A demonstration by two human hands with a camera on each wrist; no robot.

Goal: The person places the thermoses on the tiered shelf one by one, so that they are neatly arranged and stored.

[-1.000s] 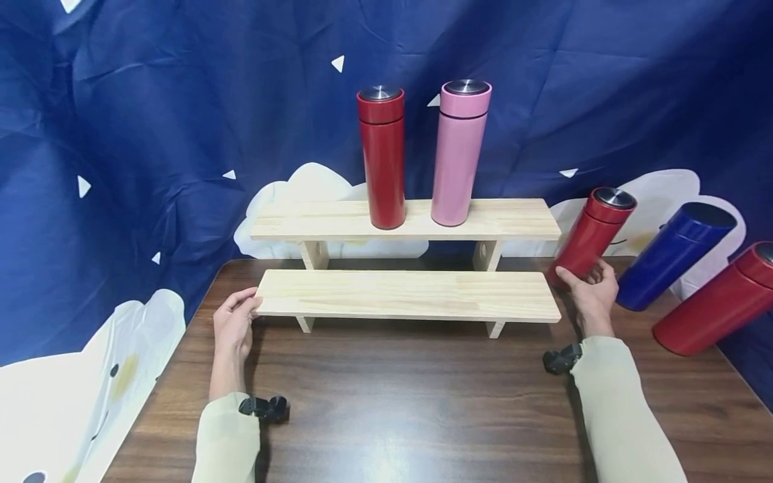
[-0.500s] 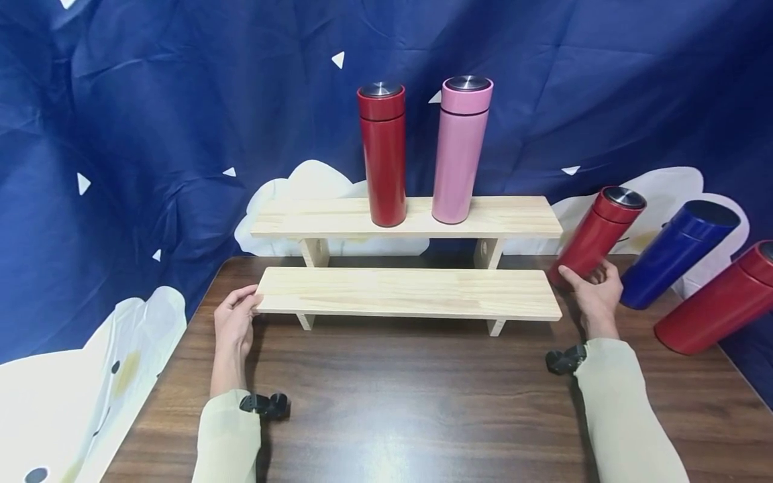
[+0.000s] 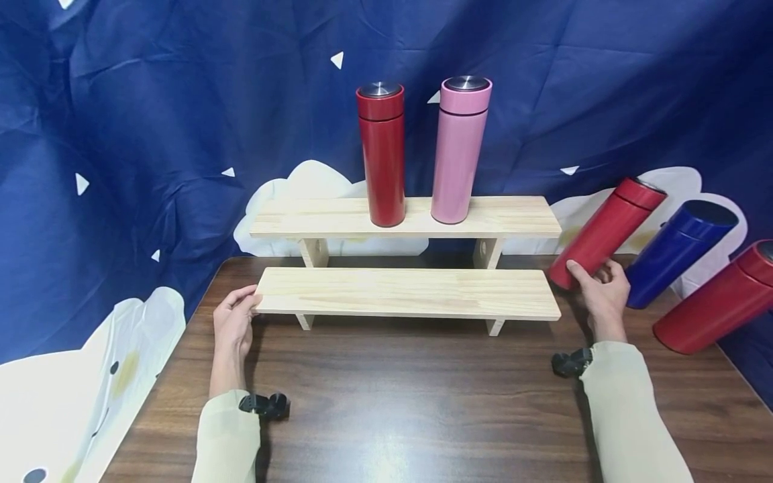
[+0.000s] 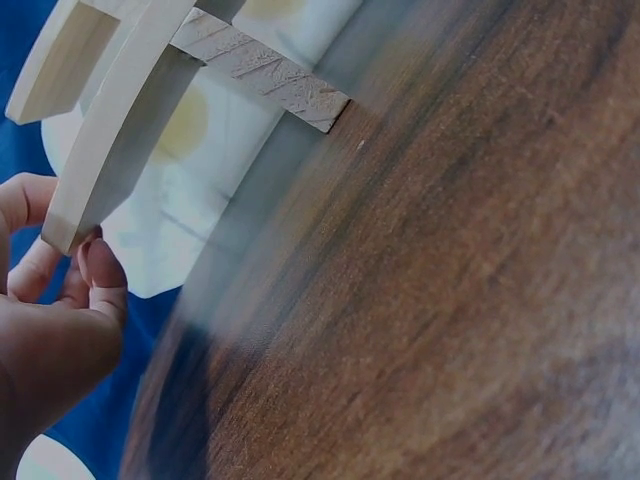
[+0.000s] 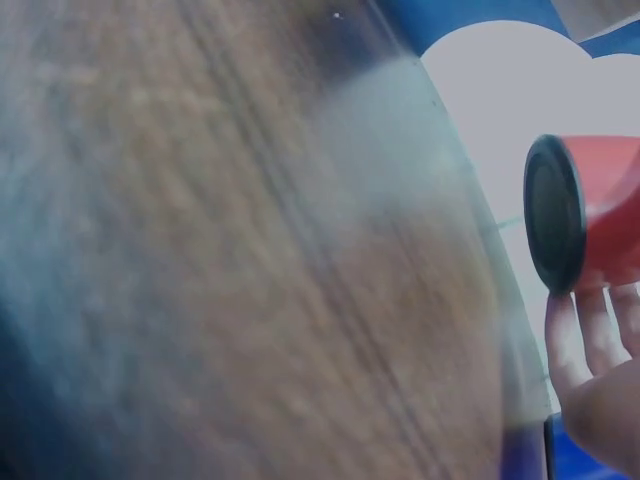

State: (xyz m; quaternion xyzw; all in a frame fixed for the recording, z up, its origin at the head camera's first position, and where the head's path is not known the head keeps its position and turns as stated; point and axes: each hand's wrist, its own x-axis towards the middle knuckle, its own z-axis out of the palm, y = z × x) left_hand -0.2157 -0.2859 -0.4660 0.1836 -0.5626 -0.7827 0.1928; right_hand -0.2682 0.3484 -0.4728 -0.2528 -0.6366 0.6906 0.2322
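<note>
A two-tier wooden shelf (image 3: 404,292) stands on the table. My left hand (image 3: 234,323) pinches the left end of its lower board, thumb below and fingers above in the left wrist view (image 4: 100,210). On the upper board stand a red thermos (image 3: 383,168) and a pink thermos (image 3: 459,161), both upright. Beyond the shelf's right end, my right hand (image 3: 604,295) grips another red thermos (image 3: 606,228) near its base, its top leaning right. The right wrist view shows that thermos's dark round base (image 5: 555,215) facing the camera, apparently off the table.
A blue thermos (image 3: 679,251) stands just right of my right hand. Farther right is a larger-looking red thermos (image 3: 715,298), partly cut off by the frame. The brown wooden table (image 3: 398,402) extends in front of the shelf. A dark blue cloth (image 3: 181,100) hangs behind.
My right hand has moved slightly right with the red thermos, whose top now leans farther right, toward the blue thermos. My left hand and the shelf have stayed in place.
</note>
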